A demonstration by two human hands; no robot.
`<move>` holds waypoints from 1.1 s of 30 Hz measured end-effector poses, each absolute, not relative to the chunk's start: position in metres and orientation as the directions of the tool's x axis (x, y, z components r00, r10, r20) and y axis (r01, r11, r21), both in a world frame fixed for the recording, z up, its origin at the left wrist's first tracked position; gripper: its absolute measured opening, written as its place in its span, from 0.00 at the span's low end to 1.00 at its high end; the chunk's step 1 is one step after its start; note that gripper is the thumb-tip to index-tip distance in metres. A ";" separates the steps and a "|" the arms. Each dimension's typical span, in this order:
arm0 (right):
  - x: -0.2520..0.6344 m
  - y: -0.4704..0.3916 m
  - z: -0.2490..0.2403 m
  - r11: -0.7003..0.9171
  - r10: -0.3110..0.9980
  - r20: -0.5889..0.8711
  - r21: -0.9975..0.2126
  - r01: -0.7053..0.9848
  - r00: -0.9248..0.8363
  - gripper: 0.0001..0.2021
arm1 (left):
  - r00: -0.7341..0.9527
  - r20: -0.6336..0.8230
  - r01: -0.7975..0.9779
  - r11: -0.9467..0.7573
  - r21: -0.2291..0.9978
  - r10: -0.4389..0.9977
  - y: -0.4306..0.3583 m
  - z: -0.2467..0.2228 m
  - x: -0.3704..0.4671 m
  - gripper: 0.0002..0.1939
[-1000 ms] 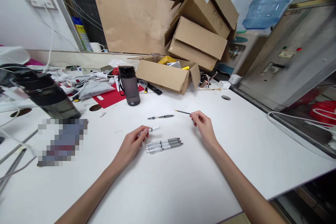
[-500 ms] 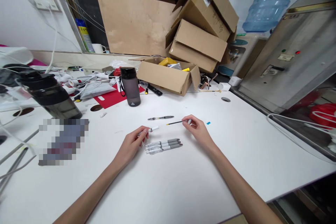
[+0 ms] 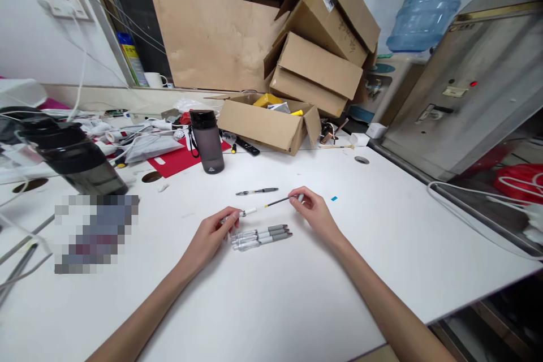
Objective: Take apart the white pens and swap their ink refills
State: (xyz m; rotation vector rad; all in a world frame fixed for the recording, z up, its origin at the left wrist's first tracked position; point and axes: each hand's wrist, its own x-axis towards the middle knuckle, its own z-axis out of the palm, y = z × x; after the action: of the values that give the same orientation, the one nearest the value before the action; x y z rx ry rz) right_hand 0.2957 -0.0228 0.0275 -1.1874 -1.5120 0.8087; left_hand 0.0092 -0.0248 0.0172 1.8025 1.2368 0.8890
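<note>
- Landmark: three slim white-and-grey plastic pens (image 3: pixel 263 237) lying side by side on the white tabletop (image 3: pixel 263 300).
- The left hand (image 3: pixel 212 233), just left of the three pens, has its fingers closed in a pinch around a slim white pen barrel (image 3: pixel 250 211), which points right, beyond the three pens.
- The right hand (image 3: pixel 314 212), beyond them to the right, pinches a thin black refill with a yellow band (image 3: pixel 278 202) between thumb and fingertips; a small grey piece (image 3: pixel 301 197) also shows there.
- The refill lines up with the barrel; whether its pale end is inside, I cannot tell.
- Farther beyond the three pens lies a dark-gripped clear pen (image 3: pixel 257 191).
- Beyond them, rightward: a small blue scrap (image 3: pixel 334 198).
</note>
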 end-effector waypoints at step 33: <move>0.280 -0.020 0.017 0.266 0.964 0.265 -0.964 -0.022 0.026 0.09 | 0.261 0.096 0.414 -0.201 0.888 0.961 -0.025 0.020 0.008 0.20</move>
State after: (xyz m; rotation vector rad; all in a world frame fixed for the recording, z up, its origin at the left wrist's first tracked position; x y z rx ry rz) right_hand 0.2800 -0.0203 0.0172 -1.0022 -1.2892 1.0055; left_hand 0.0078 -0.0252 0.0197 1.7572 1.2635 0.8893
